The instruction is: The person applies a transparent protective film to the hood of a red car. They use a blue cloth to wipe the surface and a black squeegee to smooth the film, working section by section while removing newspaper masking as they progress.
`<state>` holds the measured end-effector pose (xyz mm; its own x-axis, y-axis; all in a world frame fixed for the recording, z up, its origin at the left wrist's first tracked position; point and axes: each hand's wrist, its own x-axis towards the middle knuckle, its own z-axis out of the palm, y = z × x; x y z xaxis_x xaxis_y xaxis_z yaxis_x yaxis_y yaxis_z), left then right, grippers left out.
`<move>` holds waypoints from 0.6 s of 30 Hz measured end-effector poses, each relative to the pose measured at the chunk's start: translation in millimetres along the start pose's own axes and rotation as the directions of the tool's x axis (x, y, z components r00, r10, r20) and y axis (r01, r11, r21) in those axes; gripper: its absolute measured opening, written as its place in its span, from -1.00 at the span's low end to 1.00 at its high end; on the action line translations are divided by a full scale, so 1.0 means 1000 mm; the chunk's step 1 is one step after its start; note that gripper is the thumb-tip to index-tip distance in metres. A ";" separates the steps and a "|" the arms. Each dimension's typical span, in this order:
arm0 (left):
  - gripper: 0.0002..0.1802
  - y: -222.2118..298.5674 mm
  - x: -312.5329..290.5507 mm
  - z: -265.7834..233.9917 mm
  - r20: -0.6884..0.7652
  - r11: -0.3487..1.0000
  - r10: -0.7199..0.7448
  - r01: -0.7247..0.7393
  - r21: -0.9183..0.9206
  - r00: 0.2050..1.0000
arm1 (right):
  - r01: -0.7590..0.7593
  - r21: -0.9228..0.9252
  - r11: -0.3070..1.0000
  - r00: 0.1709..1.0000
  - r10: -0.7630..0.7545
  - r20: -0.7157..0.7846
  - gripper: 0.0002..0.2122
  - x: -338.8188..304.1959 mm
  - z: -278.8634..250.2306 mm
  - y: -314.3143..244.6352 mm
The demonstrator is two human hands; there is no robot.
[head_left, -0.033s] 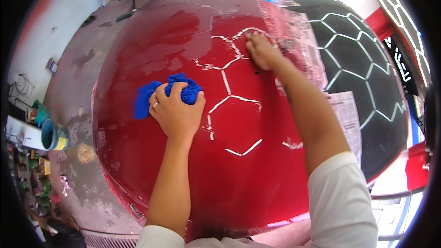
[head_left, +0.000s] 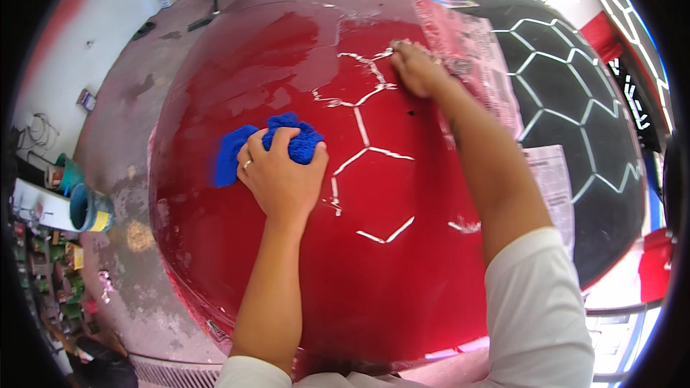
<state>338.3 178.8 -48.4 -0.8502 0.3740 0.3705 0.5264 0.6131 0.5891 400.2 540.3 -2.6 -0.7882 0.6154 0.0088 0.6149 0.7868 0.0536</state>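
Observation:
A broad, glossy red panel [head_left: 359, 273], apparently a car hood, curves out below me. On its left side my left hand [head_left: 280, 172], wearing a ring, is closed around a bunched blue microfibre cloth [head_left: 295, 140]. Part of that cloth spreads flat on the paint to the left of the fingers. Farther off, beside the masked edge, my right hand [head_left: 420, 72] lies on the red surface with its fingers extended and nothing visible in them. White hexagonal light reflections [head_left: 363, 129] cross the paint between both hands, ragged near the right fingertips.
Pink-stained newspaper [head_left: 474, 65] runs along the red panel's right side, with another newspaper sheet [head_left: 550, 179] nearer me. Beyond lies a dark panel [head_left: 575, 93] reflecting hexagonal lights. A blue-green bucket [head_left: 90, 208] stands at left, by a concrete floor [head_left: 136, 172].
My right hand has slid slightly away from me along the panel. My left hand and the blue cloth keep nearly the same place. The whole view has shifted a little.

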 end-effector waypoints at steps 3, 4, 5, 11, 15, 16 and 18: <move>-0.52 0.003 -0.001 -0.003 -0.021 0.999 0.023 -0.024 -0.034 1.000 | 0.027 -0.051 0.998 0.999 -0.028 -0.019 -0.38 0.105 0.018 0.038; -0.52 -0.005 0.001 -0.007 -0.035 1.000 0.022 -0.022 -0.021 0.999 | 0.000 -0.014 1.000 1.000 -0.001 -0.022 -0.38 0.123 0.018 0.023; -0.52 -0.003 0.003 -0.008 -0.050 0.999 0.030 -0.032 -0.037 0.998 | -0.046 0.003 0.999 0.998 0.046 -0.032 -0.39 0.134 0.008 0.022; -0.53 0.003 0.005 -0.001 -0.052 0.999 0.029 -0.030 -0.024 0.998 | 0.071 0.037 0.997 0.991 -0.066 -0.116 -0.44 0.051 0.005 0.020; -0.52 0.004 0.008 -0.005 -0.024 1.000 0.009 -0.009 -0.018 1.000 | 0.087 0.047 0.995 0.992 -0.082 -0.091 -0.44 -0.129 -0.002 -0.023; -0.52 0.005 0.008 -0.006 -0.022 1.000 0.003 -0.003 -0.017 1.000 | 0.099 0.018 0.995 0.990 -0.096 -0.100 -0.45 -0.179 -0.007 -0.034; -0.51 0.002 0.009 -0.010 -0.006 1.000 -0.007 0.007 0.016 1.000 | 0.116 -0.008 0.993 0.988 -0.116 -0.102 -0.45 -0.275 -0.010 -0.059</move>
<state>331.6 176.5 -37.2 -0.8539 0.3652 0.3707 0.5200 0.6267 0.5804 580.5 324.5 2.2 -0.8528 0.5117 0.1046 0.5191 0.8525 0.0622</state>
